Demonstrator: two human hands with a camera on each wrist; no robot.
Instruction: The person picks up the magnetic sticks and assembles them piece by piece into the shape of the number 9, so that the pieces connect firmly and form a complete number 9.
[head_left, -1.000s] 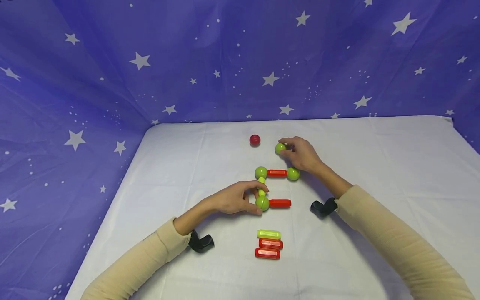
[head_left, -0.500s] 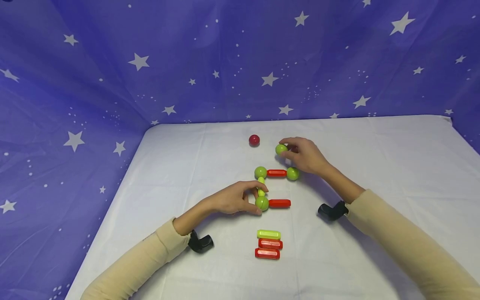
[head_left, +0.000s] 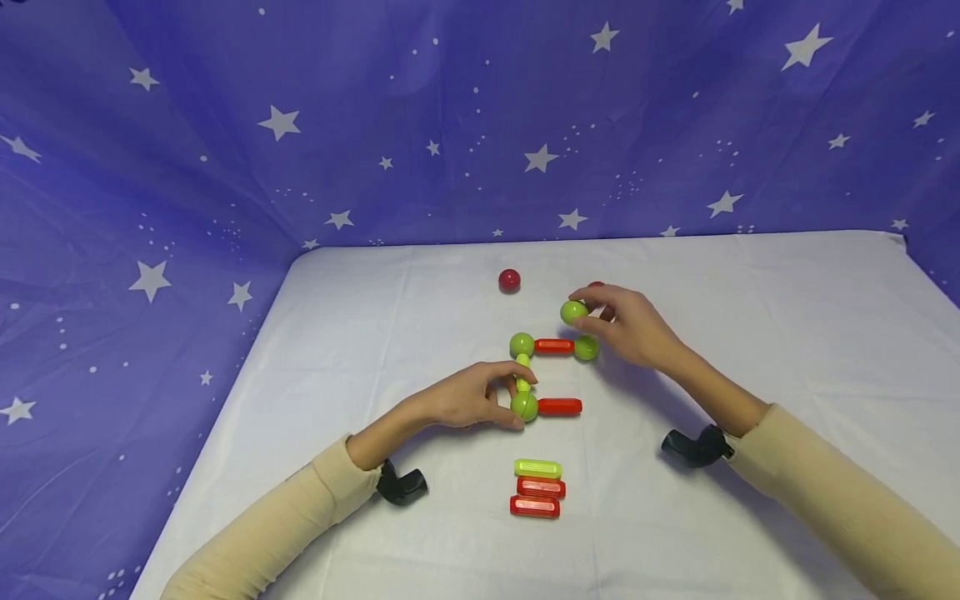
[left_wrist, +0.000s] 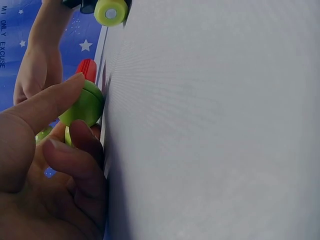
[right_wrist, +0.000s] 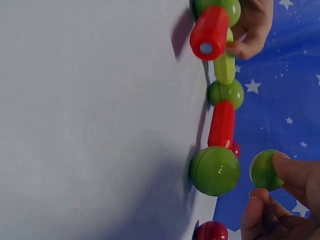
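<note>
In the head view, my right hand [head_left: 633, 329] pinches a green ball [head_left: 573, 312] between thumb and fingers, raised off the table. The right wrist view shows this held ball [right_wrist: 265, 170] apart from the structure's green end ball [right_wrist: 216, 171]. My left hand [head_left: 472, 396] grips the near corner green ball [head_left: 525, 407], its index finger by the yellow-green stick [head_left: 522, 383]. That stick leads to a far corner green ball [head_left: 522, 345], from which a red stick [head_left: 554, 346] runs to the end ball. Another red stick [head_left: 560, 407], free at its right end, extends from the near ball.
A red ball [head_left: 509, 280] lies toward the back; a second red ball [head_left: 596, 284] is partly hidden behind my right hand. Nearer me lie a loose yellow-green stick [head_left: 537, 468] and two red sticks [head_left: 541, 487]. A starry blue cloth [head_left: 442, 125] hangs behind the white table [head_left: 375, 308].
My right hand has lifted the green ball and brought it toward me and slightly right, nearer the end ball. A second red ball now shows behind it. My left hand stays put.
</note>
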